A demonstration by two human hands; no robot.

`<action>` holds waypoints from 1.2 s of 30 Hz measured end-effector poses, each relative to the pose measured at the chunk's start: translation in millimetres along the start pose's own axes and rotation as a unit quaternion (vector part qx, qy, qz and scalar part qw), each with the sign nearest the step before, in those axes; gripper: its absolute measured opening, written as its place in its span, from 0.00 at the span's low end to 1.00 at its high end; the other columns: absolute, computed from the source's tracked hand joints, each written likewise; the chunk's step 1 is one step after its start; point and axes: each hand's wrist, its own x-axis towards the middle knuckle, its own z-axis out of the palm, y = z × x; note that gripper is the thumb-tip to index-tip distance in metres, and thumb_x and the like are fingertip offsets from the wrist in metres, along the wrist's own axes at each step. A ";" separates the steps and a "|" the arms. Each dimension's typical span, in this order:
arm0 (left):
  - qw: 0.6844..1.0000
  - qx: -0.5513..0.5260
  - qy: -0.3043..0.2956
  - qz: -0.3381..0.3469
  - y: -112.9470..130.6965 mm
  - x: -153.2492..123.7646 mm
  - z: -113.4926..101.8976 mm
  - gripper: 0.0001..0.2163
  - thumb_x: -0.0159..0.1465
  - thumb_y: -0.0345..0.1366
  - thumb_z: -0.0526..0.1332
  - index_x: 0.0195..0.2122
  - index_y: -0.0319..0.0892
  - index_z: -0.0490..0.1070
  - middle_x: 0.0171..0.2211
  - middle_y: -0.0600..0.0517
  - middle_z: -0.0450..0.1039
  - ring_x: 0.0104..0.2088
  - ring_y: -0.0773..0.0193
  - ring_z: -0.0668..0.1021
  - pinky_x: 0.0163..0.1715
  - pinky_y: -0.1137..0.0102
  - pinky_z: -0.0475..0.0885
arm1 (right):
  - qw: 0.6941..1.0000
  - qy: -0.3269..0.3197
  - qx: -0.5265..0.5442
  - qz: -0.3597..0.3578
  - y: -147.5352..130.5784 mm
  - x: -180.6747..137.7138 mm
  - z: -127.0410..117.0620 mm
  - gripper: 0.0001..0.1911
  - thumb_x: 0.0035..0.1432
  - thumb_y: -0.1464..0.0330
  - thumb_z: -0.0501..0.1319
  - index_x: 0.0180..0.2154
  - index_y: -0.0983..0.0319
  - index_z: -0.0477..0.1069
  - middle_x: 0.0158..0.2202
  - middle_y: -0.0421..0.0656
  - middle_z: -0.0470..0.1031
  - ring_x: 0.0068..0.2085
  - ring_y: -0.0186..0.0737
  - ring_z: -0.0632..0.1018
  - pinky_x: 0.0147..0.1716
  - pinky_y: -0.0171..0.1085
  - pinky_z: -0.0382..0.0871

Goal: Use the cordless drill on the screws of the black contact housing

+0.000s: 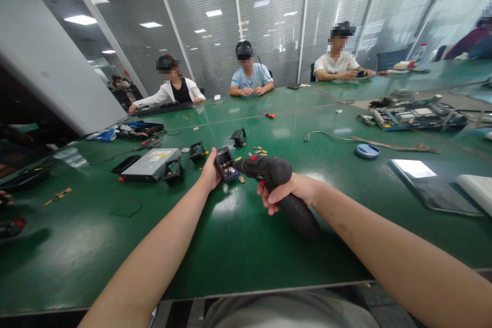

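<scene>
My right hand (286, 196) is wrapped round the grip of a black electric screwdriver (271, 173) with a small red switch. Its tip points left into a small black module (226, 164) with brass contacts. My left hand (210, 170) holds that module from its left side, just above the green table (238, 246). Several small brass pieces (257, 151) lie just behind the tool. Two black brackets (197, 151) (238, 137) stand beyond the module.
A grey flat drive box (150, 163) lies left of my left hand. A circuit board assembly (417, 114), a blue round lid (367, 150), a cable (369, 141) and a tablet (430, 184) sit to the right. Three people sit at the far side.
</scene>
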 end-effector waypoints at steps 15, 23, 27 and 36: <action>1.000 0.005 0.006 -0.006 1.6 -3.1 2.8 0.22 0.66 0.60 0.65 0.38 0.43 0.73 0.30 0.49 0.81 0.32 0.53 0.85 0.37 0.60 0.81 | 1.000 -0.006 -0.002 0.001 -5.2 -3.2 9.3 0.20 0.35 0.72 0.78 0.31 0.64 0.73 0.26 0.38 0.78 0.25 0.40 0.82 0.25 0.34 0.76; 1.000 -0.001 0.006 -0.008 1.0 -3.2 2.5 0.22 0.65 0.60 0.67 0.39 0.44 0.73 0.31 0.48 0.81 0.34 0.51 0.85 0.39 0.59 0.81 | 1.000 -0.005 -0.017 0.008 -7.6 -5.0 14.4 0.21 0.35 0.71 0.79 0.33 0.64 0.73 0.26 0.40 0.79 0.27 0.41 0.83 0.27 0.35 0.76; 1.000 0.004 0.013 -0.008 1.2 -3.7 3.7 0.22 0.66 0.60 0.65 0.38 0.43 0.73 0.30 0.48 0.81 0.31 0.52 0.84 0.38 0.59 0.81 | 1.000 -0.008 -0.019 0.005 -7.8 -4.2 13.0 0.21 0.35 0.72 0.78 0.33 0.63 0.73 0.26 0.39 0.79 0.26 0.40 0.83 0.26 0.34 0.75; 0.998 -0.040 0.038 -0.033 10.4 -19.6 22.2 0.22 0.65 0.59 0.67 0.35 0.43 0.72 0.26 0.51 0.79 0.29 0.55 0.85 0.40 0.60 0.82 | 1.000 0.004 -0.011 0.006 -8.0 -6.1 15.3 0.22 0.34 0.72 0.78 0.33 0.63 0.72 0.25 0.37 0.78 0.24 0.38 0.81 0.25 0.34 0.76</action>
